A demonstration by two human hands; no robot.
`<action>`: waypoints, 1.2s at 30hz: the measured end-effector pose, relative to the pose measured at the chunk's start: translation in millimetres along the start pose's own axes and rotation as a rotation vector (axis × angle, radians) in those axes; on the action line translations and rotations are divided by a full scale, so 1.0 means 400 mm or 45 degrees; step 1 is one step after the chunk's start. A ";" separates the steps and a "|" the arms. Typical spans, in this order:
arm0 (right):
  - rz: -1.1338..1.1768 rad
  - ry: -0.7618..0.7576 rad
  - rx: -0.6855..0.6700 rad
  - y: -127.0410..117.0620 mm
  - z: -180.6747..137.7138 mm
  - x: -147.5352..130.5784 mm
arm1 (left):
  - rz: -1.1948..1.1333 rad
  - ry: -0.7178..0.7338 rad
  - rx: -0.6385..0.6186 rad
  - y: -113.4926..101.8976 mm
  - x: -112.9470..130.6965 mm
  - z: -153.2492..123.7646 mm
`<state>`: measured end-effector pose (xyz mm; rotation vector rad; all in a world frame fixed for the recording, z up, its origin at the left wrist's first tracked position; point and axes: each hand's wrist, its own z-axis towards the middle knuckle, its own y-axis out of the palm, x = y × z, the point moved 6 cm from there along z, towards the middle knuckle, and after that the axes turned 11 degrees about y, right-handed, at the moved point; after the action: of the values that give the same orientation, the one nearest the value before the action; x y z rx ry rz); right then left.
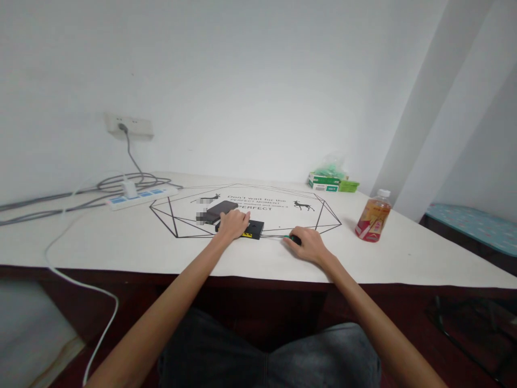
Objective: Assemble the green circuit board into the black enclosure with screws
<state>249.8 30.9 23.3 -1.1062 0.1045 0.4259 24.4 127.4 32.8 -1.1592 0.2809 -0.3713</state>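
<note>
My left hand (pixel 233 224) is closed over a flat black box (pixel 255 228) with a yellow label on its near side. The fingers hide much of the box's left part. Just behind and to the left, a dark grey flat slab (pixel 220 210), perhaps a lid or case, lies tilted against or beside the box. My right hand (pixel 309 244) rests low on the table, wrapped round what looks like a screwdriver (pixel 297 238) with a black and green handle. Its thin shaft seems to point left at the box's right end; whether it touches cannot be made out.
The white table (pixel 250 261) carries printed black lines. A drink bottle (pixel 373 216) stands at the right. Green and white boxes (pixel 324 182) with a plastic bag are at the back. At the left lie a power strip (pixel 141 198), grey cables (pixel 109 186) and a white cord (pixel 81 281).
</note>
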 end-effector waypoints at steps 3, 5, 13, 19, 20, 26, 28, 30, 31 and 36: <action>0.052 0.013 0.024 -0.002 0.007 0.015 | -0.003 0.006 -0.011 -0.006 0.006 -0.001; 0.069 0.009 0.026 -0.001 0.010 0.018 | -0.008 0.000 -0.021 -0.008 0.006 -0.001; 0.071 0.015 0.016 0.001 0.001 -0.001 | 0.003 0.013 -0.020 -0.005 0.003 0.000; 0.095 -0.005 0.051 -0.005 0.005 0.009 | 0.044 0.044 -0.019 -0.006 0.008 -0.001; 0.097 0.006 0.056 -0.006 0.006 0.013 | 0.047 0.043 -0.024 -0.007 0.008 -0.002; 0.060 0.043 0.016 -0.001 0.011 0.011 | 0.040 0.021 -0.037 -0.013 0.010 -0.009; 0.039 0.081 -0.008 0.004 0.011 0.012 | 0.042 0.019 -0.027 -0.011 0.009 -0.009; 0.031 0.096 -0.017 0.007 0.009 0.010 | 0.043 0.023 -0.017 -0.008 0.007 -0.008; 0.034 0.096 -0.012 0.007 0.008 0.010 | 0.043 0.026 -0.013 -0.006 0.006 -0.008; 0.102 0.069 0.046 0.003 0.005 0.013 | 0.021 0.033 -0.008 -0.002 0.000 -0.010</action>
<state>253.7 34.6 21.8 -1.0805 0.2039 0.4638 22.8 123.9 31.9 -1.1586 0.3142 -0.3713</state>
